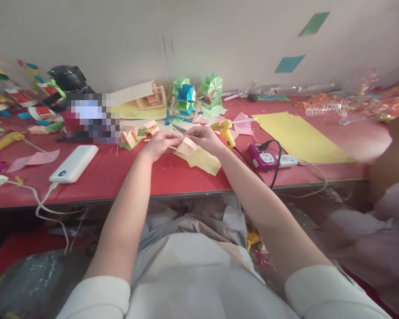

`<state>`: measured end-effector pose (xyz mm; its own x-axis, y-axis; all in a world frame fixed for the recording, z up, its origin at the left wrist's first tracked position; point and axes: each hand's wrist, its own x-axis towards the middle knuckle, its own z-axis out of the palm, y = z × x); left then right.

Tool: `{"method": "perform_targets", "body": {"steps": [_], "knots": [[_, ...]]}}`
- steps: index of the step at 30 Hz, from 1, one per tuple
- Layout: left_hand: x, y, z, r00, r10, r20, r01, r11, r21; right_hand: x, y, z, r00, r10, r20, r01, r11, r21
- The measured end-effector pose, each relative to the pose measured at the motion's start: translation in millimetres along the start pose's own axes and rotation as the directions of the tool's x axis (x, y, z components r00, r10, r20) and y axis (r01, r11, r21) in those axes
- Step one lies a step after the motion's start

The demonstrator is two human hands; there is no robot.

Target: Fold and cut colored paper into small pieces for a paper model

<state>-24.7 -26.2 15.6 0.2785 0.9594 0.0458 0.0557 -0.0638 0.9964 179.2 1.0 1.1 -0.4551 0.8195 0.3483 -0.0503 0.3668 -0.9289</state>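
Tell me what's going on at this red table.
At the red table, a person's left hand and right hand hold a small piece of folded peach paper between them, over some pale yellow paper. A yellow glue gun lies just right of the hands, and more folded pieces sit to the left.
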Motion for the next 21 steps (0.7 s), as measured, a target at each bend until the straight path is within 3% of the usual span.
{"method": "perform_targets", "body": {"steps": [6,14,21], "knots": [[1.5,-2.1,1.8,0.997,0.078,-0.007,-0.077,0.991,0.108,-2.1,-3.4,-2.0,0.999,0.042,0.003,-0.041,0.992,-0.123],[-1.8,1.6,1.7,0.991,-0.023,0.133,0.006,0.992,0.129,-2.8,-5.7,-6.9,0.98,0.102,0.171,-0.099,0.995,-0.025],[-2.8,5.5,-0.6,0.986,-0.092,0.142,0.076,0.99,0.115,-2.6,-6.6,-6.1,0.975,0.129,0.18,-0.131,0.991,0.002]]}}
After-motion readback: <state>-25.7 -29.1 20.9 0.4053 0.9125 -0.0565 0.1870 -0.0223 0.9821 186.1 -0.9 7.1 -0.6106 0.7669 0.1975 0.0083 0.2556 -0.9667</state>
